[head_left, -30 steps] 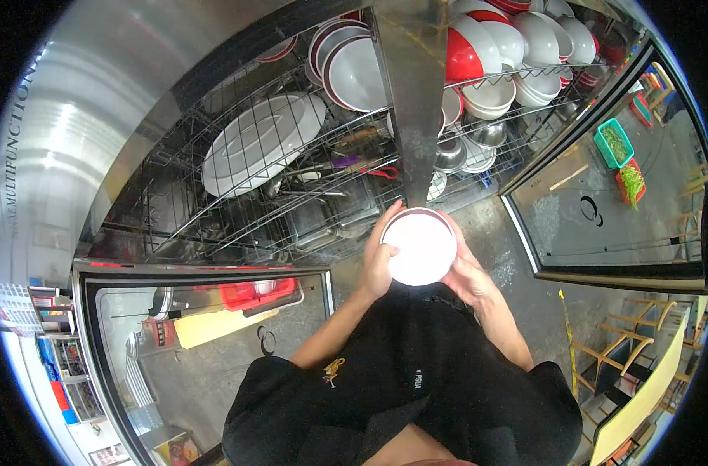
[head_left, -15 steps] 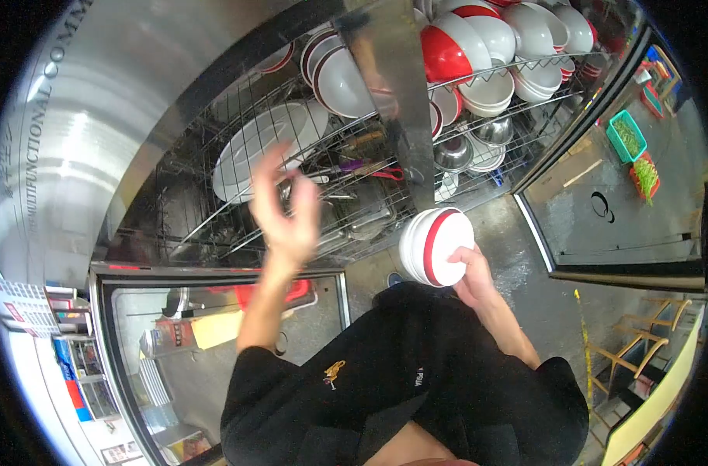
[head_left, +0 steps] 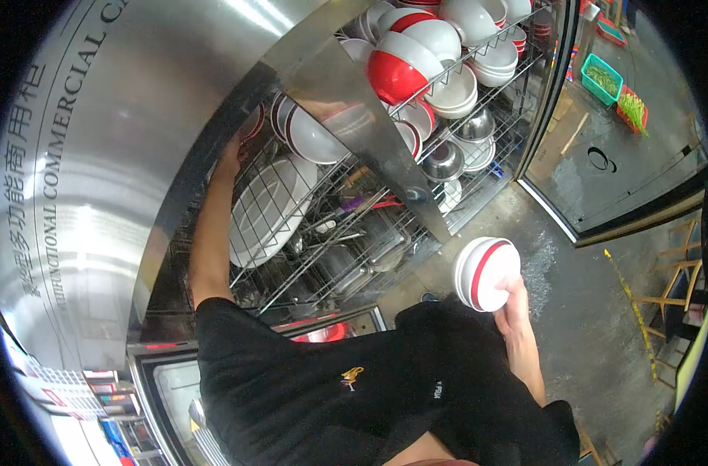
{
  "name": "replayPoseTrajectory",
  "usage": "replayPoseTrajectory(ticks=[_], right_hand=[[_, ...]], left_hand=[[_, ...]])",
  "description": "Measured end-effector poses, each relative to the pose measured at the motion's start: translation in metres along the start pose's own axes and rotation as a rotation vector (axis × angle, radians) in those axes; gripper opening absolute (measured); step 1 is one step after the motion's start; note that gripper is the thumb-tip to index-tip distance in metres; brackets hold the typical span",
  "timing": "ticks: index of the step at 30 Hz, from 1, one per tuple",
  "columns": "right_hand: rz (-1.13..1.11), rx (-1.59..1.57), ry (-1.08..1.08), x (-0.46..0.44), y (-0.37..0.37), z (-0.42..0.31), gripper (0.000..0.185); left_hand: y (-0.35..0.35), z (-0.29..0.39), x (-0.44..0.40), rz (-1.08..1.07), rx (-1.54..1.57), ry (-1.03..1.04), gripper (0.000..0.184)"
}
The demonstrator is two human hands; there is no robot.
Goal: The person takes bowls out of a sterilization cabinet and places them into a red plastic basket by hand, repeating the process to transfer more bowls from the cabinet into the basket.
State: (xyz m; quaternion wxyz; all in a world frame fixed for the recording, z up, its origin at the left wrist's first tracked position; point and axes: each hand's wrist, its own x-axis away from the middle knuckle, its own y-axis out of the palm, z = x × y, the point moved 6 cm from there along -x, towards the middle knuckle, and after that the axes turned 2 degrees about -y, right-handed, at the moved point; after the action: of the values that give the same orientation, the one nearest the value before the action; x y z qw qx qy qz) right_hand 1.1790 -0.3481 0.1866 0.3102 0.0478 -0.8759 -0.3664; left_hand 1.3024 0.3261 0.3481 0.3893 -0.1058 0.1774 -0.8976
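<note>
In the head view, my right hand (head_left: 514, 306) grips a small stack of white bowls (head_left: 467, 273) with a red band, tipped on its side above the floor. My left hand (head_left: 229, 155) reaches deep into the left side of a steel cabinet. Its fingers are mostly hidden behind the cabinet's frame, close to a red-rimmed bowl (head_left: 252, 124); I cannot tell if they touch. Beside it on the same wire shelf, white bowls with dark rims (head_left: 314, 138) stand tilted. Below the shelf lies a large white oval plate (head_left: 272, 208).
A steel post (head_left: 381, 140) divides the cabinet. Right of it, wire racks hold red and white bowls (head_left: 400, 70) and metal bowls (head_left: 445, 161). An open glass door (head_left: 602, 186) stands at right. Behind it are a green basket (head_left: 602, 79) and a red basket (head_left: 632, 110).
My left hand has moved from in front of the shelves into the cabinet's left side. The view has shifted. My right hand still holds the stacked bowls, now farther right in view.
</note>
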Motion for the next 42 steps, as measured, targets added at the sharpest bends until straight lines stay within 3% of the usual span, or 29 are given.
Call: replayPoseTrajectory(ticks=[5,7,9,18,19,21,22,24,29,31,32,33,36,42], right_hand=[[0.224,-0.072,-0.059,0.013,-0.028,0.014,0.064],[0.215,-0.09,-0.064,0.015,-0.027,0.015,0.064],[0.194,-0.108,-0.073,0.014,-0.025,0.012,0.064],[0.004,-0.002,-0.049,-0.013,-0.018,-0.014,0.06],[0.062,0.013,-0.051,-0.015,-0.021,-0.016,0.06],[0.102,0.05,-0.048,-0.019,-0.025,-0.02,0.059],[0.078,0.042,-0.031,-0.02,-0.025,-0.021,0.06],[0.005,0.043,-0.006,-0.028,-0.025,-0.022,0.061],[-0.109,0.095,0.09,-0.042,-0.023,-0.024,0.059],[-0.055,0.103,0.128,-0.038,-0.017,-0.03,0.057],[-0.128,0.178,0.111,-0.043,-0.017,-0.034,0.057],[-0.041,0.193,0.105,-0.037,-0.014,-0.039,0.056],[-0.112,0.169,0.084,-0.044,-0.027,-0.039,0.056],[-0.022,0.103,0.112,-0.033,-0.033,-0.036,0.061]], left_hand=[[-0.012,-0.024,-0.044,0.027,-0.123,0.028,0.064],[-0.015,-0.028,-0.047,0.062,-0.09,0.063,0.064],[-0.028,-0.053,-0.079,0.123,-0.297,-0.003,0.064],[-0.049,-0.022,-0.025,0.354,0.099,0.122,0.046],[-0.045,-0.012,0.002,0.371,0.106,0.118,0.046],[-0.016,0.019,0.078,0.082,0.213,0.088,0.04],[-0.017,0.023,0.091,0.106,0.223,0.081,0.04],[-0.008,0.036,0.119,-0.085,0.286,0.079,0.04],[0.009,0.085,0.216,0.061,0.261,0.102,0.043],[0.017,0.086,0.231,0.07,0.252,0.125,0.044],[0.022,0.09,0.236,0.066,0.175,0.199,0.045],[0.029,0.102,0.246,0.061,0.09,0.275,0.046],[0.054,0.116,0.269,-0.069,0.146,0.244,0.044],[0.081,0.115,0.265,-0.177,0.086,0.287,0.044]])
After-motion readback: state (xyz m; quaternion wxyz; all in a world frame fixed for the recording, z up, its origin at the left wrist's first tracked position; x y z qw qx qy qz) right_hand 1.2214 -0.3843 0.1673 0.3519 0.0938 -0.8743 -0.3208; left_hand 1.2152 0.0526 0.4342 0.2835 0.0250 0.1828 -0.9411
